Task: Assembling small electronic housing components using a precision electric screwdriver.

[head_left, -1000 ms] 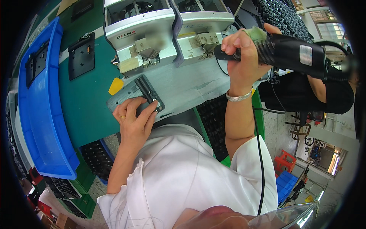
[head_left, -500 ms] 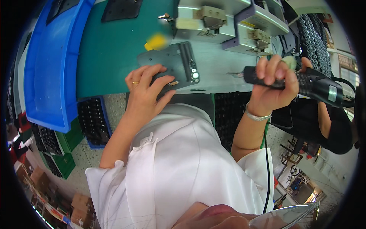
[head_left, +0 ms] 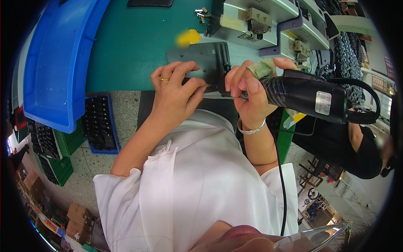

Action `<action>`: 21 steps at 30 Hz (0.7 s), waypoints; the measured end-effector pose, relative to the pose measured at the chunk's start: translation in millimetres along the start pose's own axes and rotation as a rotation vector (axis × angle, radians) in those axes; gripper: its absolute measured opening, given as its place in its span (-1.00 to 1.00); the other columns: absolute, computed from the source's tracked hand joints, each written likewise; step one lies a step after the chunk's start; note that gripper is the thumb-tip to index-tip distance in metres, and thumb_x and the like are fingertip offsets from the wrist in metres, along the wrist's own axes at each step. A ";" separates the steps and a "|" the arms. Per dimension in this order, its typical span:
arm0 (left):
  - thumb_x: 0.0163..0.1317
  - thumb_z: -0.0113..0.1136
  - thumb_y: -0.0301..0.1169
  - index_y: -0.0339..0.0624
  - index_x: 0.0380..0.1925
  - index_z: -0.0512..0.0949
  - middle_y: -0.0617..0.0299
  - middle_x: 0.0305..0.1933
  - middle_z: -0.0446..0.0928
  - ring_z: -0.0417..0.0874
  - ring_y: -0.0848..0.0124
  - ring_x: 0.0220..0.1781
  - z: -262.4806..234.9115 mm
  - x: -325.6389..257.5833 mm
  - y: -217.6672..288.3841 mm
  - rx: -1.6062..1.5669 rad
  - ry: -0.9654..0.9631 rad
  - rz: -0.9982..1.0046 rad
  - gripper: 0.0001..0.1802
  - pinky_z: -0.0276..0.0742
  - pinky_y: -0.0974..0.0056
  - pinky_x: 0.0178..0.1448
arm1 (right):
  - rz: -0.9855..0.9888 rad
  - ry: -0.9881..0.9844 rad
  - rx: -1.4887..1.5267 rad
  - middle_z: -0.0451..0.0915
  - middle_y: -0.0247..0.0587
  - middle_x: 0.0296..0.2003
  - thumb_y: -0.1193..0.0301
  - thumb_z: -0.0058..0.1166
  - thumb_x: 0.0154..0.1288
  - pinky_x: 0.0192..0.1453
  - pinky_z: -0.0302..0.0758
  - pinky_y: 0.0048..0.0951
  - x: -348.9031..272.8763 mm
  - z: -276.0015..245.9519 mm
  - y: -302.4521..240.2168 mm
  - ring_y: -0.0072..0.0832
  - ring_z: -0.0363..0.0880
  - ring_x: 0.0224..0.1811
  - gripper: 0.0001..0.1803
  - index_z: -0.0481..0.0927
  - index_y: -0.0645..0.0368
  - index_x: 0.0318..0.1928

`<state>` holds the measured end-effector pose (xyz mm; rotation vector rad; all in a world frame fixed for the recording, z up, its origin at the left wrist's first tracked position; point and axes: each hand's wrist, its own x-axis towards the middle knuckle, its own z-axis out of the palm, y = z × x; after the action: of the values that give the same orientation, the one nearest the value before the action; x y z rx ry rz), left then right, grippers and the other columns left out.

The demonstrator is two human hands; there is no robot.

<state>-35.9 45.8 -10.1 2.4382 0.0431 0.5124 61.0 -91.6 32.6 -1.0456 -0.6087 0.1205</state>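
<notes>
A flat dark panel [head_left: 193, 56] with a raised rib on its right side lies at the front edge of the green bench. My left hand [head_left: 176, 86] rests at its near edge, thumb and forefinger pinching a small metal piece [head_left: 208, 85]. My right hand [head_left: 255, 94] is wrapped round a black corded electric screwdriver [head_left: 304, 95], held nearly level. Its front end points left, close to the metal piece; whether they touch I cannot tell. A pale green wrapping [head_left: 262, 68] sits at the fingers of that hand.
A blue plastic bin [head_left: 54, 75] stands at the left. Beyond the panel are a yellow object [head_left: 189, 38] and several small metal parts [head_left: 202, 16]. Metal boxes with fixtures [head_left: 247, 25] stand at the back right. Another person's black-clothed arm [head_left: 342, 145] shows at the right.
My right hand has brought the screwdriver left to the panel's right side. The left fingers have closed on the small metal piece. The whole view has shifted slightly.
</notes>
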 end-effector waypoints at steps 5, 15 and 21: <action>-0.02 0.36 -0.40 -0.01 -0.39 0.62 0.29 0.06 0.47 0.38 0.24 0.18 0.8 -0.9 0.2 -0.011 0.010 -0.018 -0.85 0.08 0.08 0.24 | 0.003 -0.010 -0.019 0.39 -0.25 -0.59 0.51 0.15 0.25 -0.56 0.41 -0.47 -0.8 0.1 3.8 -0.48 0.42 -0.65 -0.40 0.08 0.07 0.16; -0.06 0.37 -0.42 -0.04 -0.43 0.59 0.30 0.04 0.48 0.39 0.25 0.17 4.8 -0.6 1.7 -0.019 0.041 -0.057 -0.84 0.07 0.08 0.25 | 0.036 -0.050 -0.088 0.39 -0.26 -0.61 0.51 0.18 0.23 -0.55 0.42 -0.48 -1.4 -3.0 12.9 -0.50 0.43 -0.65 -0.43 0.12 0.10 0.13; -0.04 0.35 -0.40 -0.05 -0.40 0.59 0.29 0.03 0.46 0.37 0.23 0.18 3.4 0.3 0.1 -0.034 0.003 -0.052 -0.83 0.04 0.04 0.27 | -0.025 -0.172 -0.224 0.29 -0.27 -0.71 0.65 0.00 0.21 -0.56 0.39 -0.37 4.2 3.3 13.1 -0.48 0.29 -0.73 -0.59 0.11 0.07 -0.05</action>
<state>-34.4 43.7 -12.4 2.3970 0.0980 0.4895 65.3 -80.7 24.6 -1.2523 -0.8040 0.1229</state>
